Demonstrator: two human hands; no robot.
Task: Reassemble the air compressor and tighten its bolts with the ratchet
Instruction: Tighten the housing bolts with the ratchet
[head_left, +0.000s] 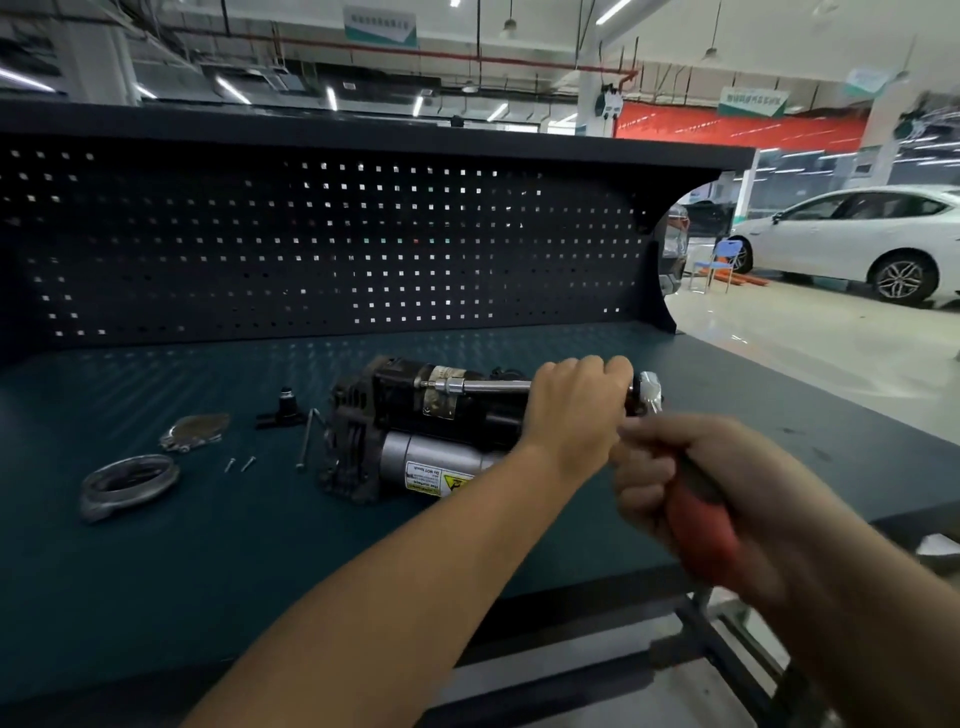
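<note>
The air compressor (415, 431) lies on its side on the dark green bench top (208, 545), black body above and silver motor cylinder with a yellow warning label below. A ratchet with a long chrome extension (483, 385) runs along the top of the compressor, its socket end against the black housing. My left hand (576, 405) grips the extension near the ratchet head (647, 392). My right hand (675, 483), blurred, grips the ratchet's red handle (701, 530) at the compressor's right end.
Left of the compressor lie a long bolt (306, 439), two small screws (240, 463), a black fitting (284, 408), a flat metal cover plate (195, 431) and a metal ring (130, 483). A dark pegboard (311, 249) backs the bench. The bench's right edge is close to my right hand.
</note>
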